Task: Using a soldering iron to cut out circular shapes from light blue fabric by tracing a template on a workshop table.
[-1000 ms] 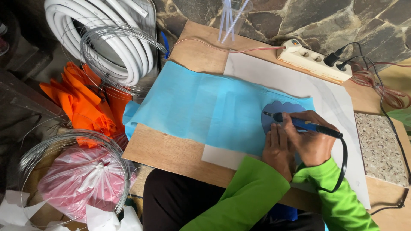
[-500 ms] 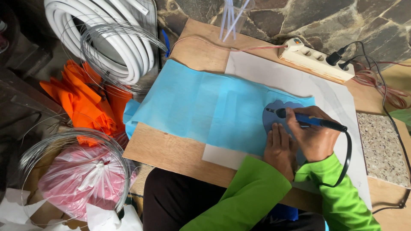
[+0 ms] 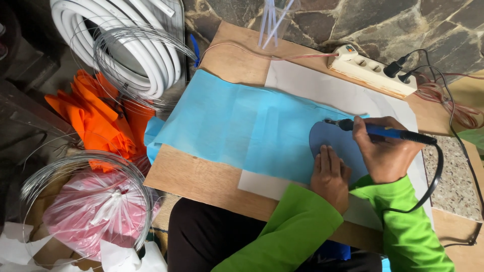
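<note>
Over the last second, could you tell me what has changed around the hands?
The right hand, gripping the blue tool, has carried its tip a little up along the far edge of the dark template. The left hand stays flat on the template. The blue sheet and power strip have not moved.

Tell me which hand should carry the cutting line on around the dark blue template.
Right. The right hand already grips the corded hot-tip tool, its tip at the dark blue template's upper edge. The left hand lies flat, pinning the template to the light blue fabric.
</note>
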